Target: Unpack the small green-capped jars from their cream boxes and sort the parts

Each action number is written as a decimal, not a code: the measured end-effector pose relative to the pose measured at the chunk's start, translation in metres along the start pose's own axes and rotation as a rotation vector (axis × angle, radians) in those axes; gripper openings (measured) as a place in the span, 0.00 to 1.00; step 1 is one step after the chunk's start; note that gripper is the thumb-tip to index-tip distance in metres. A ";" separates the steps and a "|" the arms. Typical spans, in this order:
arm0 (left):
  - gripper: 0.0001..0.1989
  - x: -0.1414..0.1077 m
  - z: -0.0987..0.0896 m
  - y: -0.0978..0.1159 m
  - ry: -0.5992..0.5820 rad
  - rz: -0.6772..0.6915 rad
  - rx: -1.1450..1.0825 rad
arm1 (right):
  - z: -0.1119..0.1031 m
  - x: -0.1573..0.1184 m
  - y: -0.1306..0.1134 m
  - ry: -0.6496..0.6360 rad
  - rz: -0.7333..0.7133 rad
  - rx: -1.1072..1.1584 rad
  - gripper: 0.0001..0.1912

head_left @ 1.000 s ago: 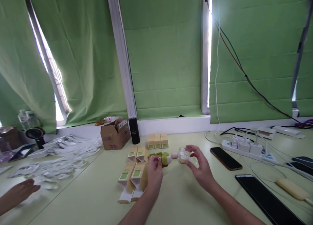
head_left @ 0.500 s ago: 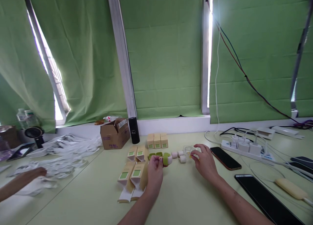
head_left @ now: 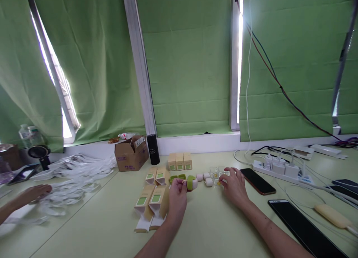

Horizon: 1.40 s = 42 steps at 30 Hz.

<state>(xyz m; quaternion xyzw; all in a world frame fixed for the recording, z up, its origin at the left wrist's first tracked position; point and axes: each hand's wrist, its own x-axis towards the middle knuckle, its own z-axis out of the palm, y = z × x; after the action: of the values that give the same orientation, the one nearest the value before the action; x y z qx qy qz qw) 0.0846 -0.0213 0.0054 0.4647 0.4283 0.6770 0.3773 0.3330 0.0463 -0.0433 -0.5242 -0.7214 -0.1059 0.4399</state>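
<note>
My left hand (head_left: 179,195) pinches a small green-banded white piece (head_left: 191,183) above the table. Behind it lie green pieces (head_left: 181,176). My right hand (head_left: 233,184) has its fingers curled down at small clear cups (head_left: 215,176) with a bit of yellow in them; whether a cup is gripped is hard to make out. Small white cylinders (head_left: 208,182) sit between my hands. Left of my left hand stand open tan boxes (head_left: 159,196) with green labels, their flaps toward me. Three closed tan boxes (head_left: 179,161) stand farther back.
Another person's hand (head_left: 39,192) rests on white straps (head_left: 72,183) at the left. A cardboard box (head_left: 131,155) and a black cylinder (head_left: 153,149) stand at the back. Right are two phones (head_left: 257,181), a power strip (head_left: 282,172) and cables.
My right hand has shifted slightly right, and more of the clear cups shows. The other person's hand has moved a little left and up. My left hand stays nearly still.
</note>
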 end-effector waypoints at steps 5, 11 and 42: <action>0.24 0.000 0.002 -0.002 0.006 0.001 -0.001 | 0.000 0.000 0.000 -0.011 0.013 -0.015 0.14; 0.24 -0.002 0.003 0.003 -0.020 -0.011 -0.014 | -0.013 0.008 -0.012 0.047 0.017 0.056 0.17; 0.23 -0.020 0.008 0.016 -0.248 -0.313 -0.060 | -0.045 -0.009 -0.100 -0.313 0.073 1.105 0.15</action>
<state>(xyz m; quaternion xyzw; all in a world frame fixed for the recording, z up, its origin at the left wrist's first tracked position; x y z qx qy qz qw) 0.0964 -0.0429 0.0157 0.4605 0.4252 0.5602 0.5416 0.2716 -0.0298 0.0074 -0.2506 -0.7078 0.3807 0.5398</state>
